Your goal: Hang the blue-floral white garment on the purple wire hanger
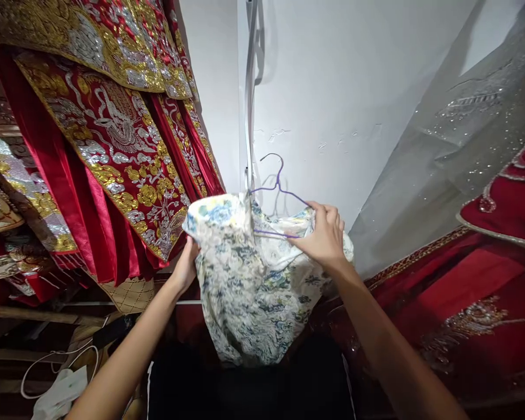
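A white garment with a blue, yellow and dark floral print (254, 297) hangs between my hands. A purple wire hanger (278, 182) stands up out of its neckline, hook upward, with its lower bar partly showing across the opening. My left hand (186, 265) grips the garment's left edge, its fingers mostly hidden behind the cloth. With fingers wrapped over the right shoulder, my right hand (326, 236) holds the garment and the right end of the hanger together.
Red garments with gold and silver embroidery (122, 128) hang at left. At right hang a sparkly sheer grey-white fabric (455, 146) and red embroidered cloth (464, 291). A metal rail (248, 105) runs down the white wall (332, 76). A white cable (61, 353) lies low at left.
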Demonstrator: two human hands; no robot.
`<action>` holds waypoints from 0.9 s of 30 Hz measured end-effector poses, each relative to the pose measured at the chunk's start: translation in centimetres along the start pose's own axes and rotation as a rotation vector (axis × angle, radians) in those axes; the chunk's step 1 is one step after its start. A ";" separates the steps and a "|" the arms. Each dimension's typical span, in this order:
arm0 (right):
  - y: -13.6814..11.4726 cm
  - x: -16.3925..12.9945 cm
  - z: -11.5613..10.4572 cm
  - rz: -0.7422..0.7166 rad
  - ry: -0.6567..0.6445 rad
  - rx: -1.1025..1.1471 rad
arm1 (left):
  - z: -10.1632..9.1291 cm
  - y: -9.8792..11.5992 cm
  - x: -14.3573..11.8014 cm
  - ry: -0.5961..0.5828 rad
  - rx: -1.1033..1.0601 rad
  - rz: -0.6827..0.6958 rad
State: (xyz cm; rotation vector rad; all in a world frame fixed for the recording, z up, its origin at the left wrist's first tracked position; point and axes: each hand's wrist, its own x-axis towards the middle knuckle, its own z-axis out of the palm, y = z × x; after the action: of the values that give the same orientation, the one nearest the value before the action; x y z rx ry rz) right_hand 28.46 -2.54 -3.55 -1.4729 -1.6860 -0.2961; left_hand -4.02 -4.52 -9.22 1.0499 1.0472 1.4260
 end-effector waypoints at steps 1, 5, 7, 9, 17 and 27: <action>-0.2 0.7 -0.1 0.002 0.013 -0.012 | -0.4 -1.6 -0.2 -0.028 -0.068 -0.025; -2.7 2.0 -0.1 -0.119 -0.030 0.009 | -0.4 -7.3 -1.5 0.047 0.036 0.005; -4.2 1.1 -0.1 -0.197 -0.086 0.095 | -0.2 -9.5 -2.3 0.190 0.089 0.010; -5.4 -0.8 -0.1 -0.266 -0.204 0.299 | 0.0 -11.2 -3.4 0.320 0.038 -0.041; -5.9 -13.8 6.2 0.336 -0.267 0.954 | 0.6 -12.6 -7.2 0.358 -0.319 -0.266; -7.4 -16.9 9.3 0.528 -0.573 1.092 | 0.3 -11.6 -8.6 0.381 -0.040 -0.001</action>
State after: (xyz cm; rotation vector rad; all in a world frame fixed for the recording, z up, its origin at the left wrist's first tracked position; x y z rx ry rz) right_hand 16.72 -10.21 -18.76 -1.0781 -1.3593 1.2422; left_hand -0.29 -12.00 -20.95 0.7631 1.2806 1.6796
